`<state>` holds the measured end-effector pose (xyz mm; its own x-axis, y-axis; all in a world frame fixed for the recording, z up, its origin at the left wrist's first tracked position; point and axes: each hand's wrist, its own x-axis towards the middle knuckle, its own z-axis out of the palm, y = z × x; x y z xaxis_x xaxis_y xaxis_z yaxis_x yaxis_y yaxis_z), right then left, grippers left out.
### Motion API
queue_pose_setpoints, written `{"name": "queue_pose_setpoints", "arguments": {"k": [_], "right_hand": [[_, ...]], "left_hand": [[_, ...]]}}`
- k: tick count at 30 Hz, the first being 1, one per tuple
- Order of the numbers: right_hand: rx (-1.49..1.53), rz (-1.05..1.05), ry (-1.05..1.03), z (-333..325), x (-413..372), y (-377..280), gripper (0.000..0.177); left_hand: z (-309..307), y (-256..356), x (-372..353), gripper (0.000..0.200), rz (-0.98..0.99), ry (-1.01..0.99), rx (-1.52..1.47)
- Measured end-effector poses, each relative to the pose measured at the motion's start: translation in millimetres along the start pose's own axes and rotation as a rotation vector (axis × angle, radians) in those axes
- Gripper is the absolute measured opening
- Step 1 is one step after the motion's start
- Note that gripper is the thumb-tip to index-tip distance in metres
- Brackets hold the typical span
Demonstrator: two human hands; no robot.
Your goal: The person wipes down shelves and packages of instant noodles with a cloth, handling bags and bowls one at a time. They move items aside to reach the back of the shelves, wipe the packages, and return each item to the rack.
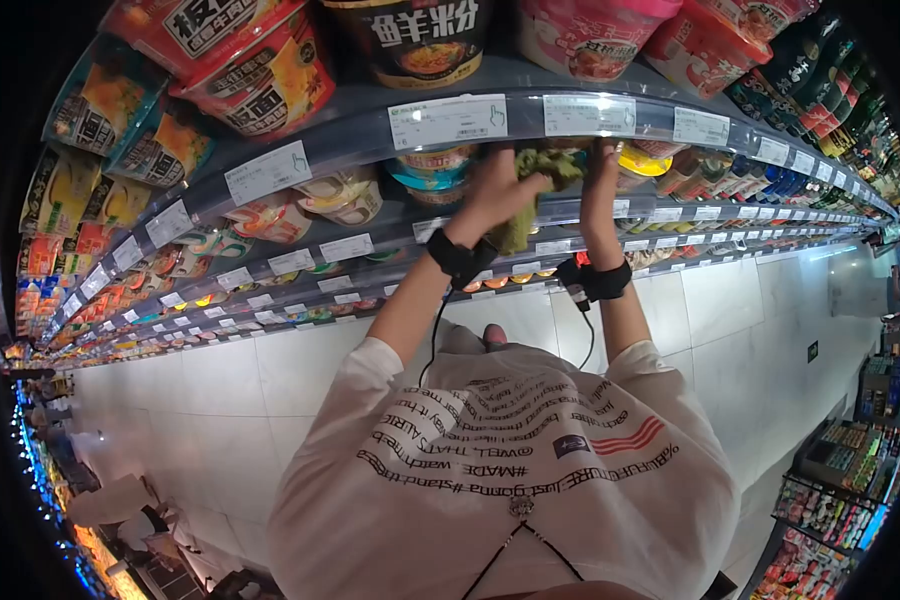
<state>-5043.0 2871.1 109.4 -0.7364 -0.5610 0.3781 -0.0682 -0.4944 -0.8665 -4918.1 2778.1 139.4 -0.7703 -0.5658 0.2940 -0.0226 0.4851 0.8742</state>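
Olive-green rag (544, 168), crumpled, in left hand (496, 190) w/ right hand (600, 185) beside

Two hands are at 12 o'clock: left hand (495, 185) and right hand (600, 185). One green cloth (535, 185) lies between them. There are two black wrist straps (458, 260), one per wrist. Three price labels (448, 120) sit just above, and at least five noodle bowls (410, 35) higher still.

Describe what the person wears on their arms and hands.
No gloves on the left hand or right hand. Each wrist carries a black band, with a thin black cable running back toward the body. Short white sleeves cover the upper arms.
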Motion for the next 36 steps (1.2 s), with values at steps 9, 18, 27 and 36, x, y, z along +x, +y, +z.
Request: {"name": "queue_pose_setpoints", "arguments": {"k": [9,18,27,36], "right_hand": [[-0.121,-0.035,-0.138,-25.2,-18.7,-20.5,0.071],[-0.079,0.153,0.175,-0.6,-56.7,45.0,0.057],[-0.087,0.1,-0.012,-12.1,-45.2,41.6,0.059],[-0.34,0.201,-0.022,-115.9,-46.4,-47.0,0.042]], "left_hand": [[-1.6,2.1,-54.9,0.087,0.055,-0.012,-0.005],[15.6,-56.6,-47.5,0.091,-0.079,-0.067,-0.058],[40.0,-75.0,-38.0,0.084,-0.107,-0.017,-0.085],[60.4,-4.4,-72.2,0.064,-0.044,0.123,-0.119]]}}
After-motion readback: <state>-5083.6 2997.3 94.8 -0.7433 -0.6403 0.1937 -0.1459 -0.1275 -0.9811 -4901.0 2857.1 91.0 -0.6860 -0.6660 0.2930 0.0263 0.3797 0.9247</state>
